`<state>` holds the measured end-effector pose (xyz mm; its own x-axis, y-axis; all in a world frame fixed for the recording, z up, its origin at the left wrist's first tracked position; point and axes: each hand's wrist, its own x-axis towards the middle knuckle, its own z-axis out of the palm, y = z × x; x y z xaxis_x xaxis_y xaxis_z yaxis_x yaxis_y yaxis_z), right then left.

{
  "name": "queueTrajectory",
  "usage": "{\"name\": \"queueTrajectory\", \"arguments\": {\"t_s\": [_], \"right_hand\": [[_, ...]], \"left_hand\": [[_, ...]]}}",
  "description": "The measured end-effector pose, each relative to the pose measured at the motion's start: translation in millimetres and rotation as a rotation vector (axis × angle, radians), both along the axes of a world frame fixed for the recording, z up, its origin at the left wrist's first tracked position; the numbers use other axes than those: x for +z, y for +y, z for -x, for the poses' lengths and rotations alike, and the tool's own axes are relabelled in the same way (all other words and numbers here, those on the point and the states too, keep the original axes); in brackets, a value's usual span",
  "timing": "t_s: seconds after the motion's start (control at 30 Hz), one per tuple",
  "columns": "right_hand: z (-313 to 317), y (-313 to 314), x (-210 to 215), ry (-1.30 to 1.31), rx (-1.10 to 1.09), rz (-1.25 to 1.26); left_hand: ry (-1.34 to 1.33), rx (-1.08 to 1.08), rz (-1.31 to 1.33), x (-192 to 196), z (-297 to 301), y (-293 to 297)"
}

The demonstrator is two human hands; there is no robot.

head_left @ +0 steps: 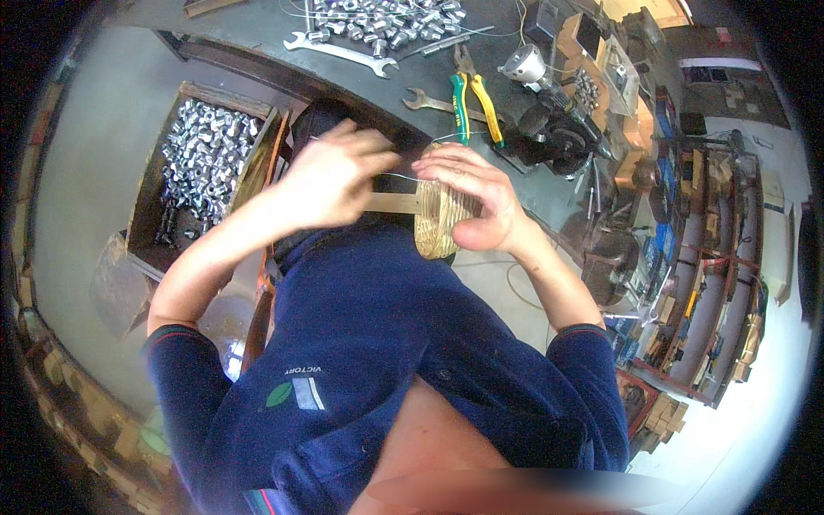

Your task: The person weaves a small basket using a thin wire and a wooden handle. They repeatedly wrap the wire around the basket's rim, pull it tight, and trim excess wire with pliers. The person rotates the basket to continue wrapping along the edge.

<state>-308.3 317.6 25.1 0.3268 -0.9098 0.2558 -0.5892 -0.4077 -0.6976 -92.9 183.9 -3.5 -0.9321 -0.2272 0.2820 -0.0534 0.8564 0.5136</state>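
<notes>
My right hand (pixel 481 193) is closed over a yellowish-brown, ridged, roll-like thing (pixel 439 227), fingers on top and thumb at its near side. A flat tan strip (pixel 393 203) runs from it toward my left hand; its left end is hidden. My left hand (pixel 339 176) is smeared by motion, its fingers curled. A thin metal wire (pixel 399 176) stretches between the two hands, and my left fingers seem closed on it. Just beyond my right hand, pliers with green and yellow handles (pixel 476 107) lie on the dark bench.
Shiny metal nuts (pixel 386 21) are heaped at the bench's far side, by an open-end wrench (pixel 339 53). A second wrench (pixel 429 101) lies under the pliers. A wooden crate (pixel 206 163) of metal fittings stands left. A silver-headed tool (pixel 525 64) and shelving (pixel 712 257) are right.
</notes>
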Motion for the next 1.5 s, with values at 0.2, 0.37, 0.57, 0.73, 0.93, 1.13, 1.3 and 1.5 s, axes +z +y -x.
{"name": "queueTrajectory", "arguments": {"t_s": [0.2, 0.37, 0.57, 0.73, 0.93, 1.13, 1.3, 1.5], "right_hand": [[2, 2, -6, 0.018, -0.046, 0.153], [-7, 1, -2, 0.059, -0.026, 0.172], [-8, 7, -2, 0.141, -0.056, 0.188], [-2, 10, -10, 0.1, -0.05, 0.173], [-5, 12, -8, 0.064, -0.04, 0.176], [2, 16, -13, 0.054, 0.044, 0.162], [0, 17, -8, 0.083, 0.086, 0.198], [1, 22, -10, 0.072, 0.049, 0.179]], "left_hand": [[0.024, -0.045, -0.417, 4, 34, 20], [0.098, -0.159, -0.888, -9, 40, 20], [0.067, -0.172, -0.986, -16, 38, 20], [0.016, -0.008, -0.707, -21, 25, 10], [-0.027, 0.014, -0.604, -7, 13, 8], [0.01, 0.001, -0.59, -16, 2, 10], [0.037, 0.039, -0.552, -6, -8, 8], [0.042, 0.045, -0.458, 4, -11, 0]]}}
